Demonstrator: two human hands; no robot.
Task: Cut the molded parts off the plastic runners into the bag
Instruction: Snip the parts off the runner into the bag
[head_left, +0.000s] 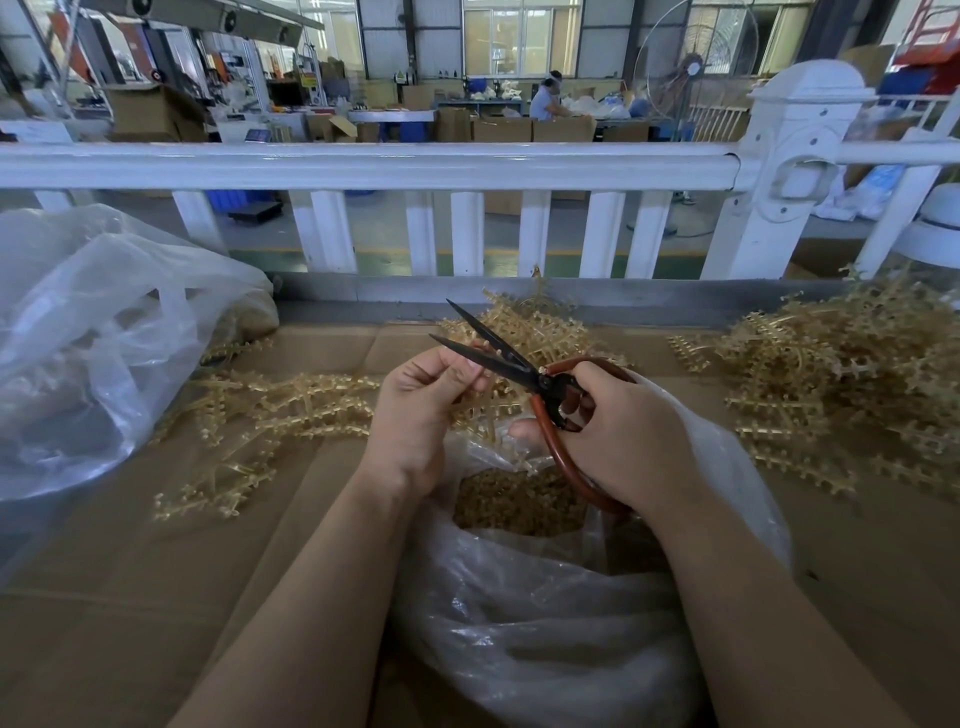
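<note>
From the head camera, we are gripping the scissors (498, 358) by their red handles in our right hand (618, 436), blades parted. Our left hand (421, 405) is pinching a runner piece (480, 347) between the blades, above the open bag (545, 623) of cut parts (514, 501).

Left hand (421, 400) conceals the runner piece it pinches. Right hand (618, 431) covers part of the scissors (511, 364) handles. Clear bag (545, 639) cut off by bottom edge.
</note>
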